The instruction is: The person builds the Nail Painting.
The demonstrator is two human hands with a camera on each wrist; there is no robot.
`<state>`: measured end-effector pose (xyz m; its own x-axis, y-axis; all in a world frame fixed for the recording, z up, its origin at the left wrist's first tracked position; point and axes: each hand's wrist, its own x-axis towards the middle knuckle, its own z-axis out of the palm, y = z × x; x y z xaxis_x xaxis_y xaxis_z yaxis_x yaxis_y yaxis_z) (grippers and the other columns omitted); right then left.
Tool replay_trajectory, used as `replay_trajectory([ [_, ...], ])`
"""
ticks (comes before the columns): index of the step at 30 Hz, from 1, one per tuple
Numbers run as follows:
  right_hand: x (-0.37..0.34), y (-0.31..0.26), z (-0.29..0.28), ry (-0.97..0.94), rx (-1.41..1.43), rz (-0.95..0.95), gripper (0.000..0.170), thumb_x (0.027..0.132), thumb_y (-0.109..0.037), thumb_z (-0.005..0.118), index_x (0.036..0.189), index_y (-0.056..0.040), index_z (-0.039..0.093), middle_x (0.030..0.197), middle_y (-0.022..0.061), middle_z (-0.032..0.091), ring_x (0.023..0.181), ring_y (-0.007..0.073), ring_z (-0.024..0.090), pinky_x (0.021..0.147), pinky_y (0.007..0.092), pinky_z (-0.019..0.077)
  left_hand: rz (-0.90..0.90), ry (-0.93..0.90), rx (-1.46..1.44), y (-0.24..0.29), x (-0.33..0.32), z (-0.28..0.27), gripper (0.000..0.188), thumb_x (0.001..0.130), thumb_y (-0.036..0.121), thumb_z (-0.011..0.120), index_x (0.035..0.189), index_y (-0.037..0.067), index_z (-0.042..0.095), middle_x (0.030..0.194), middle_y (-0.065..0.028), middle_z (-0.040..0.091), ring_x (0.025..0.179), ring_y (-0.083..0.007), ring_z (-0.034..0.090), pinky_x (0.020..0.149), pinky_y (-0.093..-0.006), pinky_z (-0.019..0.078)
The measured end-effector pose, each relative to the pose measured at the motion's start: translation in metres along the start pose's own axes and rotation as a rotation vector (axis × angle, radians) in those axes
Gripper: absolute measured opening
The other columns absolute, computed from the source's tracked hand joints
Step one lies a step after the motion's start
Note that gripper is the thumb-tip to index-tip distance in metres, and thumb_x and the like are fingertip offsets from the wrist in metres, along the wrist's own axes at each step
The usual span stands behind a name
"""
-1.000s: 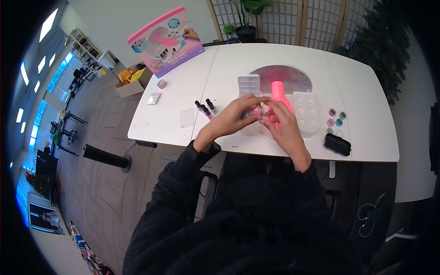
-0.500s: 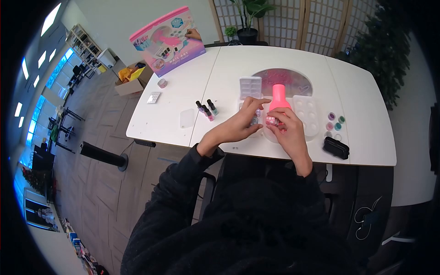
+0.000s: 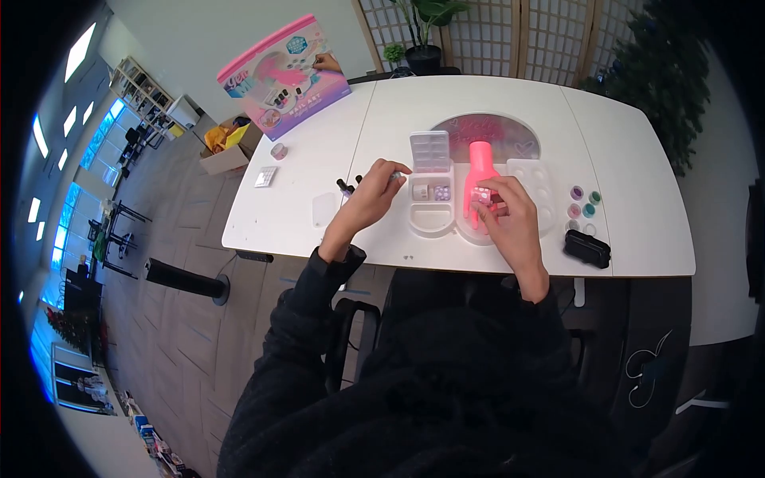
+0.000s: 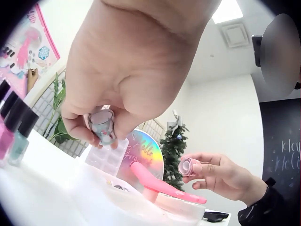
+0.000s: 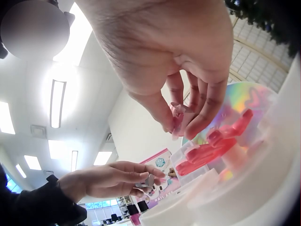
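Across a white table (image 3: 287,215), seams run between its panels, and we've got grey patterned flooring (image 3: 187,342) below. Over at the far side, a lattice screen (image 3: 550,40) stands behind a potted plant (image 3: 424,57), with a dark green tree (image 3: 665,95) to the right and a cardboard box (image 3: 225,162) on the floor at left. A tall nail-art box (image 3: 285,80) leans at the table's far left corner.

Now to the middle: a pink model hand (image 3: 480,159) lies on a white tray (image 3: 431,232), a shiny rounded panel (image 3: 514,134) behind it. And the left hand (image 3: 373,199) is pinching a pale patterned roll (image 4: 104,129), up off the table, left of the tray! The right hand (image 3: 512,215) grips a pink roll (image 3: 480,195) between thumb and fingers, above the model, blocking part of it from the head view. More rolls (image 3: 441,193) sit in a tray compartment.

Black-capped bottles (image 4: 19,134) stand partly masked by the left hand from above, a clear lid (image 3: 323,210) lying beside them. Out right, little coloured pots (image 3: 589,213) cluster just beyond a black case (image 3: 586,250).
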<state>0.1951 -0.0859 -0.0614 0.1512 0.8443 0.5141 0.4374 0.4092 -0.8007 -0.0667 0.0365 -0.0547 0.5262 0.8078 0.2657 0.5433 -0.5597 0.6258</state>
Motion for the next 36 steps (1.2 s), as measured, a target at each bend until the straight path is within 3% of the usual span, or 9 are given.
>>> replay_trajectory([
  [1, 0.000, 0.002, 0.001, 0.002, 0.002, 0.002, 0.029, 0.089, 0.001, 0.079, 0.117, -0.0014, 0.071, 0.115, 0.0101, 0.065, 0.087, 0.0214, 0.073, 0.070, 0.0293, 0.0603, 0.152, 0.000, 0.013, 0.000, -0.001, 0.001, 0.023, 0.106, 0.009, 0.062, 0.128, 0.004, 0.066, 0.104, -0.0086, 0.059, 0.085, -0.0169, 0.056, 0.074, -0.0292, 0.0491],
  [7, 0.000, 0.009, 0.004, 0.051, -0.051, -0.088, 0.027, 0.086, 0.004, 0.078, 0.112, -0.0016, 0.072, 0.116, 0.0093, 0.060, 0.091, 0.0247, 0.072, 0.077, 0.0324, 0.0623, 0.138, -0.085, -0.112, 0.013, 0.003, 0.015, 0.038, 0.095, 0.004, 0.075, 0.132, 0.010, 0.072, 0.117, -0.0107, 0.058, 0.110, -0.0254, 0.064, 0.090, -0.0385, 0.0568],
  [11, -0.002, 0.004, 0.001, 0.028, -0.034, -0.047, 0.026, 0.086, 0.005, 0.078, 0.111, -0.0014, 0.072, 0.115, 0.0095, 0.060, 0.092, 0.0257, 0.072, 0.080, 0.0335, 0.0637, 0.308, -0.009, 0.128, 0.006, 0.005, 0.026, 0.033, 0.094, 0.005, 0.075, 0.127, 0.008, 0.074, 0.114, -0.0123, 0.059, 0.108, -0.0288, 0.064, 0.090, -0.0397, 0.0560],
  [13, -0.001, 0.002, -0.001, 0.023, -0.041, -0.039, 0.026, 0.086, 0.004, 0.078, 0.111, -0.0013, 0.072, 0.115, 0.0095, 0.060, 0.093, 0.0255, 0.072, 0.079, 0.0333, 0.0639, 0.087, -0.100, 0.059, 0.010, 0.002, 0.025, 0.029, 0.095, 0.006, 0.074, 0.124, 0.005, 0.075, 0.108, -0.0135, 0.064, 0.104, -0.0314, 0.065, 0.089, -0.0404, 0.0550],
  [17, -0.002, 0.000, -0.003, 0.009, -0.023, -0.049, 0.025, 0.087, 0.003, 0.078, 0.111, -0.0015, 0.073, 0.113, 0.0089, 0.060, 0.090, 0.0239, 0.072, 0.076, 0.0325, 0.0633, 0.162, -0.061, 0.054, 0.010, -0.001, 0.027, 0.026, 0.097, 0.009, 0.073, 0.122, 0.006, 0.076, 0.102, -0.0131, 0.069, 0.101, -0.0310, 0.067, 0.086, -0.0407, 0.0537],
  [23, -0.002, -0.004, -0.004, -0.008, -0.021, -0.060, 0.024, 0.088, 0.002, 0.078, 0.111, -0.0014, 0.073, 0.112, 0.0087, 0.060, 0.089, 0.0233, 0.073, 0.075, 0.0319, 0.0634, 0.166, -0.057, 0.075, 0.012, 0.004, 0.028, 0.018, 0.099, 0.014, 0.072, 0.116, 0.007, 0.074, 0.113, -0.0106, 0.068, 0.098, -0.0307, 0.066, 0.085, -0.0419, 0.0499],
  [26, -0.002, -0.003, -0.005, -0.014, -0.026, -0.067, 0.024, 0.088, 0.003, 0.078, 0.111, -0.0014, 0.073, 0.112, 0.0086, 0.060, 0.089, 0.0232, 0.072, 0.075, 0.0318, 0.0633, 0.168, -0.098, 0.273, 0.015, 0.001, 0.027, 0.016, 0.098, 0.016, 0.073, 0.113, 0.009, 0.072, 0.113, -0.0063, 0.069, 0.102, -0.0281, 0.065, 0.088, -0.0435, 0.0450],
  [28, -0.002, -0.003, -0.006, -0.015, -0.029, -0.077, 0.025, 0.088, 0.003, 0.078, 0.111, -0.0014, 0.073, 0.112, 0.0086, 0.059, 0.089, 0.0231, 0.072, 0.075, 0.0317, 0.0633, 0.263, -0.038, 0.332, 0.015, 0.000, 0.027, 0.012, 0.095, 0.016, 0.075, 0.107, 0.012, 0.075, 0.105, -0.0031, 0.071, 0.105, -0.0250, 0.063, 0.090, -0.0430, 0.0402],
  [36, -0.001, -0.003, -0.006, -0.018, -0.046, -0.068, 0.026, 0.087, 0.000, 0.081, 0.111, -0.0013, 0.073, 0.111, 0.0085, 0.062, 0.088, 0.0238, 0.072, 0.075, 0.0326, 0.0626, 0.212, -0.035, 0.390, 0.006, 0.002, 0.025, 0.005, 0.089, 0.010, 0.078, 0.094, 0.012, 0.079, 0.103, -0.0011, 0.068, 0.102, -0.0231, 0.062, 0.090, -0.0463, 0.0389],
])
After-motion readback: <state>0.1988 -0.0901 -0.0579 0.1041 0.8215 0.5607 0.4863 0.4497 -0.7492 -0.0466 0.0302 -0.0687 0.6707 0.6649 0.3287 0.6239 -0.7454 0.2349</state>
